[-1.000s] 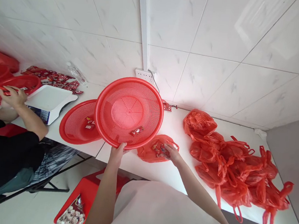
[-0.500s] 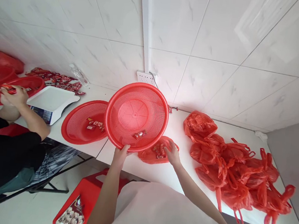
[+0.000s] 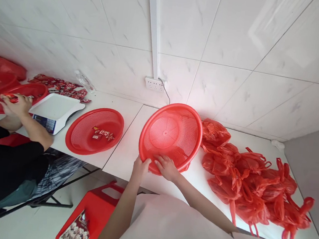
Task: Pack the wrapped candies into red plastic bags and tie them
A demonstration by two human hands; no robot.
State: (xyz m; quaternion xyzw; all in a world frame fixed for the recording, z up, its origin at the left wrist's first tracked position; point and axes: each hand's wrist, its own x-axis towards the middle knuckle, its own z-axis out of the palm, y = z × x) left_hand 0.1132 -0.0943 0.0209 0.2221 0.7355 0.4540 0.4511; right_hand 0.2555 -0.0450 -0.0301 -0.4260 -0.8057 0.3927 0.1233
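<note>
Head view: left hand (image 3: 141,167) has fingers closed on the near rim of a round red perforated plastic basket (image 3: 165,129), which is tilted, open side to the wearer, over the white surface (image 3: 130,147). Right hand (image 3: 168,168) reaches over the near rim into that basket, palm down, fingers partly spread against the lower wall; can't tell if they grip anything. Thin red plastic bag (image 3: 186,168) pokes out under the basket, mostly hidden. To the left, second red perforated basket (image 3: 80,133) rests on the surface, small printed packets (image 3: 103,133) inside. Past it, white scale with flat tray (image 3: 58,107), then a co-worker in black sleeves, hands (image 3: 19,105) on a small red packet (image 3: 12,98). Heap of red-patterned packets (image 3: 62,87) behind the scale. Right side: pile of tied red plastic bags (image 3: 255,184). Below, red plastic stool (image 3: 98,204) carrying a printed pack (image 3: 76,231).
</note>
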